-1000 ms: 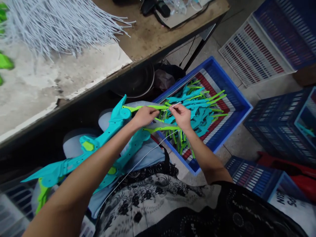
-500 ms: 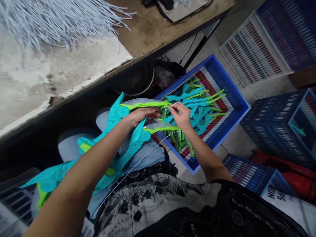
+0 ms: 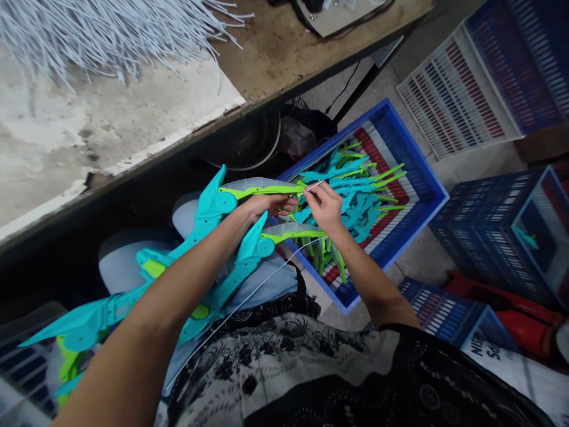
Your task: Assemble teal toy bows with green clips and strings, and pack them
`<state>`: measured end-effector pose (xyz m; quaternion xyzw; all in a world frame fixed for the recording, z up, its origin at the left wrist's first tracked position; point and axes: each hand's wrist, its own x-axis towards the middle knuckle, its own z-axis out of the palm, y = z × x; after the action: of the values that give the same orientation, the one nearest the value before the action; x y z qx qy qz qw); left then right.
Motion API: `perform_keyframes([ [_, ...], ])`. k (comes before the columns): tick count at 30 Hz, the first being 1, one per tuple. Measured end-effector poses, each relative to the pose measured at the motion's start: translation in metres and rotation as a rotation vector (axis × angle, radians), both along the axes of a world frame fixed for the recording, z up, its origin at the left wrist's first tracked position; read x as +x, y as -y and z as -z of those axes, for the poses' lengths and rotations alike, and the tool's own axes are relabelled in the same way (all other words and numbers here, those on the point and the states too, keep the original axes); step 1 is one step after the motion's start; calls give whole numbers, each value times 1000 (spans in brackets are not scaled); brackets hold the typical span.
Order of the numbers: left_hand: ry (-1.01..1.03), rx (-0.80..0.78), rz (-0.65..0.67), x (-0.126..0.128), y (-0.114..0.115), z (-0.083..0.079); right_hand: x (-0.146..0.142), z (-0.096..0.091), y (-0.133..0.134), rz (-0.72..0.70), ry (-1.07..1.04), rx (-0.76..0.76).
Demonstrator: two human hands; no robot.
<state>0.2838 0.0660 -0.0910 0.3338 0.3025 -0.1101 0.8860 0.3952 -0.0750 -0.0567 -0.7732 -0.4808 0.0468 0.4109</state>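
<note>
Two teal and lime-green plastic toy bows (image 3: 208,219) lie across my lap. My left hand (image 3: 267,206) rests under the green limb tip (image 3: 267,190) of the farther bow, fingers curled loosely along it. Just to its right, my right hand (image 3: 326,207) pinches the end of a thin white string (image 3: 249,293) against that limb tip. The string trails down over my patterned clothing. The nearer bow's green limb (image 3: 293,234) pokes out below both hands.
A blue crate (image 3: 400,148) on the floor to the right holds several more teal and green bow parts (image 3: 355,190). A worn workbench (image 3: 133,118) at upper left carries a pile of white strings (image 3: 102,29). More blue crates (image 3: 502,219) stand at the right.
My left hand loosened from a pinch on the limb tip and now lies along it. My right hand shifted slightly, still pinching the string. The view drifted a little.
</note>
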Motion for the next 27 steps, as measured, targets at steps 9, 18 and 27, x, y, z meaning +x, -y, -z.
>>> perform_keyframes([
  [9, 83, -39, 125, 8, 2, 10, 2, 10, -3, -36, 92, 33],
  [18, 43, -40, 50, 14, 6, 8, 1, 22, -1, -48, 76, 43],
  [27, -156, 129, -69, -31, 5, -19, 9, 33, 0, -113, 2, -35],
])
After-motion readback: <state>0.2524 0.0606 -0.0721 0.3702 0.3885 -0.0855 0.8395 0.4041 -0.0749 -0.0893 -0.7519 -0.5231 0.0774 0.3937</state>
